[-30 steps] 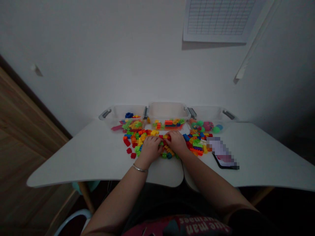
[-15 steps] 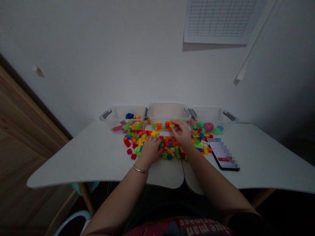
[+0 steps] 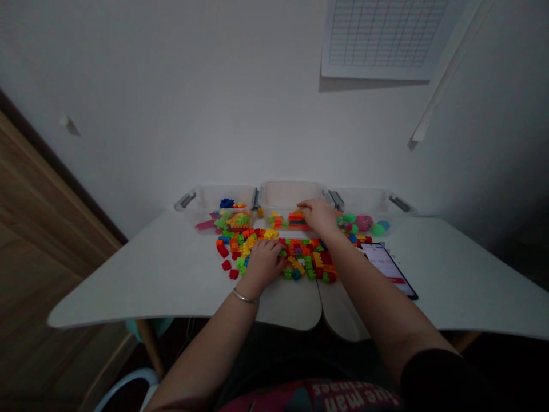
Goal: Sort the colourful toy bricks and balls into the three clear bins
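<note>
A pile of colourful plastic building bricks (image 3: pixel 295 250) lies at the middle of the white table. My left hand (image 3: pixel 265 263) rests on the pile with its fingers curled. A green building brick (image 3: pixel 282 253) shows between its fingertips and thumb. Over the front rim of the middle clear bin (image 3: pixel 291 194) reaches my right hand (image 3: pixel 321 218), index finger stretched leftward. Its other fingers are partly hidden, and I see no brick gripped in it. Just below, red and orange bricks (image 3: pixel 295 217) show through the bin's front wall.
The left clear bin (image 3: pixel 206 197) holds bricks and shaped pieces. In the right clear bin (image 3: pixel 364 197) are green, pink and blue balls. A phone (image 3: pixel 388 269) lies right of the pile, partly behind my right forearm. Behind the bins stands a wall with a printed sheet (image 3: pixel 381 40).
My right hand has moved up and slightly right, farther over the middle bin, and its index finger has straightened. The brick it pinched no longer shows in its fingers. My left hand has stayed put.
</note>
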A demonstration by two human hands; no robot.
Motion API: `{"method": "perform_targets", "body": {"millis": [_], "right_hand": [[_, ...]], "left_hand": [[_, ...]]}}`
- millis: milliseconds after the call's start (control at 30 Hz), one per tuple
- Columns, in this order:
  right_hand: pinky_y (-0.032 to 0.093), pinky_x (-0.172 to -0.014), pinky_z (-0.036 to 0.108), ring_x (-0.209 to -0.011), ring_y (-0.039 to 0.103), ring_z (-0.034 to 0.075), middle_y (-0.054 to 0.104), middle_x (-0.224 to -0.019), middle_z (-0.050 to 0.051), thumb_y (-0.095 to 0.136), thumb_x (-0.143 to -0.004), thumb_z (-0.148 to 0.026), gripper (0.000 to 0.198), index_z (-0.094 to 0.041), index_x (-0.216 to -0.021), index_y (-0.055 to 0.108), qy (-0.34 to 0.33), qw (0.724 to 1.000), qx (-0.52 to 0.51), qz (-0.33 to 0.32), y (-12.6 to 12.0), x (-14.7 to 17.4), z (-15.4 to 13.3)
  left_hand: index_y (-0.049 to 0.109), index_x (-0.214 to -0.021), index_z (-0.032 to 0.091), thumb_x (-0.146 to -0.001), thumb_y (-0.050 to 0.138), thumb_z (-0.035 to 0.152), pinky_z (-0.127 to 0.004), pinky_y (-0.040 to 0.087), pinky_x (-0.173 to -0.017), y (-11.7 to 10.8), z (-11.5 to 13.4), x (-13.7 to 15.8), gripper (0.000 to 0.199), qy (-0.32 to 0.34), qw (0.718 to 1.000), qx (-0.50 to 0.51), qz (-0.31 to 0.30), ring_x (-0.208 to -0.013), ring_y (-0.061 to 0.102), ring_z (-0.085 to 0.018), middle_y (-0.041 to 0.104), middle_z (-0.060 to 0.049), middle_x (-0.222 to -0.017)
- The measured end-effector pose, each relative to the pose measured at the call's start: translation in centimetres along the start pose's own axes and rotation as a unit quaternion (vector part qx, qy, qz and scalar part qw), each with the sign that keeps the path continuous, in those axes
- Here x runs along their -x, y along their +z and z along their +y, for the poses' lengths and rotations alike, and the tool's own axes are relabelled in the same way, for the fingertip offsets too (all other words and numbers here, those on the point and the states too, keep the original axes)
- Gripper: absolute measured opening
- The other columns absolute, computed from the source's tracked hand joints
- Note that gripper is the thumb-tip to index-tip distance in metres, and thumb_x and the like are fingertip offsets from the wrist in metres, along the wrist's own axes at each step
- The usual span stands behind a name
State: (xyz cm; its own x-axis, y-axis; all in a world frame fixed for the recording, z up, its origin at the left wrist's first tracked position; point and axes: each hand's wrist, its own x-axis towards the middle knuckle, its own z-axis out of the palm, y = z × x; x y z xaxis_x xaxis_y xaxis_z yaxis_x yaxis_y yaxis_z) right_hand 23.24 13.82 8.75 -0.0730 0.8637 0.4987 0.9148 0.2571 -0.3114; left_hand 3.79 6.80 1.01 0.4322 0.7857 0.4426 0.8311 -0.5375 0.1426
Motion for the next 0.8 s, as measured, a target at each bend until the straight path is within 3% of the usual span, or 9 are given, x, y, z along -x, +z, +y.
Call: {"method": "perform_targets", "body": {"millis": [100,233,467,667,800], "right_hand": [[0.04,-0.091,0.038,-0.096,0.063,0.025,0.073,-0.101,0.009,0.038,-0.092,-0.023,0.038,-0.022,-0.114,0.069,0.011,0.999,0.044,0.0,-0.1,0.6,-0.8],[0.037,-0.092,0.037,-0.099,0.061,0.025,0.072,-0.104,0.009,0.031,-0.098,-0.033,0.042,-0.02,-0.108,0.07,-0.026,0.996,0.079,-0.008,-0.1,1.1,-1.0],[0.033,-0.096,0.039,-0.1,0.059,0.025,0.071,-0.103,0.008,0.034,-0.098,-0.034,0.038,-0.02,-0.105,0.069,-0.058,0.995,0.069,0.032,1.0,1.6,-0.2],[0.029,-0.106,0.044,-0.103,0.06,0.025,0.072,-0.104,0.009,0.043,-0.094,-0.029,0.03,-0.018,-0.1,0.07,-0.081,0.995,-0.024,0.048,1.2,1.0,0.7],[0.03,-0.108,0.047,-0.109,0.059,0.024,0.07,-0.111,0.007,0.047,-0.088,-0.024,0.024,-0.021,-0.096,0.069,-0.105,0.98,-0.126,0.111,0.4,1.7,0.7]], "left_hand": [[0.064,-0.103,0.022,-0.082,0.059,0.024,-0.044,0.042,-0.097,0.0,0.0,0.0,0.022,0.001,1.0,-0.005,-0.002,-0.102,0.056,-0.026,0.066,-0.007,-0.107],[0.064,-0.104,0.022,-0.083,0.058,0.025,-0.044,0.042,-0.097,0.0,0.0,0.0,0.023,0.001,1.0,-0.007,-0.003,-0.102,0.056,-0.026,0.066,-0.007,-0.107],[0.064,-0.105,0.022,-0.083,0.059,0.024,-0.044,0.041,-0.097,0.1,-0.1,0.0,0.023,0.004,1.0,0.0,-0.002,-0.103,0.056,-0.025,0.066,-0.007,-0.108],[0.064,-0.104,0.021,-0.082,0.059,0.023,-0.044,0.041,-0.097,0.1,0.0,0.0,0.022,0.001,1.0,-0.005,-0.006,-0.103,0.056,-0.026,0.066,-0.007,-0.107],[0.064,-0.104,0.021,-0.082,0.058,0.022,-0.044,0.042,-0.097,0.2,-0.1,0.0,0.022,0.002,1.0,-0.005,0.001,-0.101,0.056,-0.026,0.066,-0.007,-0.107]]}}
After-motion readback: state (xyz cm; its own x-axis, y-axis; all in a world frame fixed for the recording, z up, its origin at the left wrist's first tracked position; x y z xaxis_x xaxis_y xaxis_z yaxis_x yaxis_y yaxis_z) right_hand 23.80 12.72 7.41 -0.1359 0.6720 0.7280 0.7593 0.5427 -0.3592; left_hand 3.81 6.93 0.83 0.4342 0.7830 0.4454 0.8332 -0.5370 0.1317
